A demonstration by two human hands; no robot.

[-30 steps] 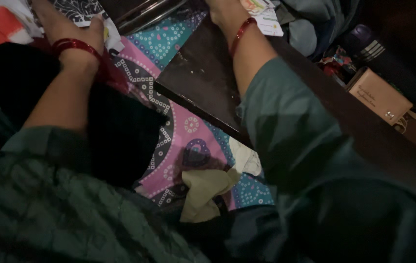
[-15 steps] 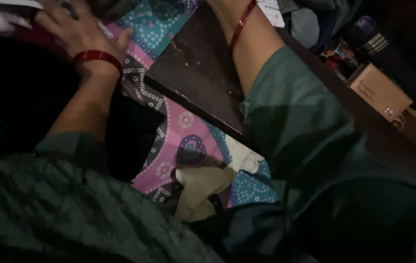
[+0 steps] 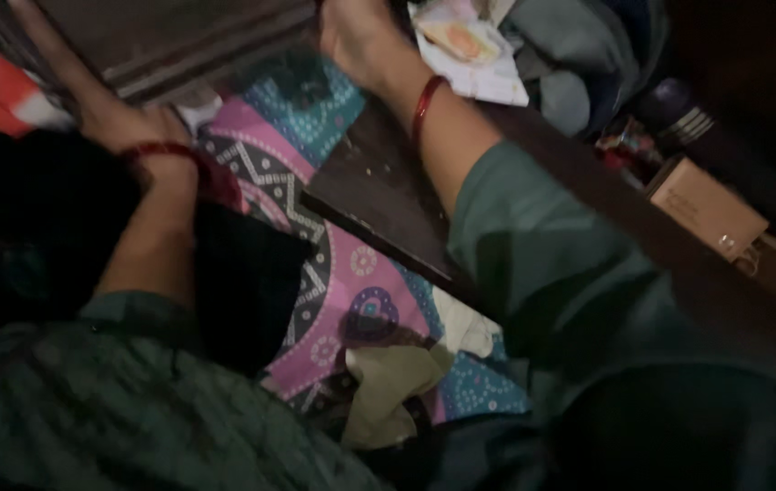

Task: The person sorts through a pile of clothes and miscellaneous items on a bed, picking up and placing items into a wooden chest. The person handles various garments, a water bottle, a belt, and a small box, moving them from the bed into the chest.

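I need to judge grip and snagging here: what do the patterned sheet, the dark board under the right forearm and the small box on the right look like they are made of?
Patterned sheet: probably thin woven cloth, matte, since it creases and drapes. Dark board: looks like wood or laminate, hard, flat, straight-edged, dull and speckled. Small box: apparently plain brown cardboard, matte, with crisp folded edges.

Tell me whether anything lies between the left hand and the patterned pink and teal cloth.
Nothing visible does. The left hand rests at the edge of the patterned cloth, beside a black fabric lying over part of it; the blur hides actual contact.
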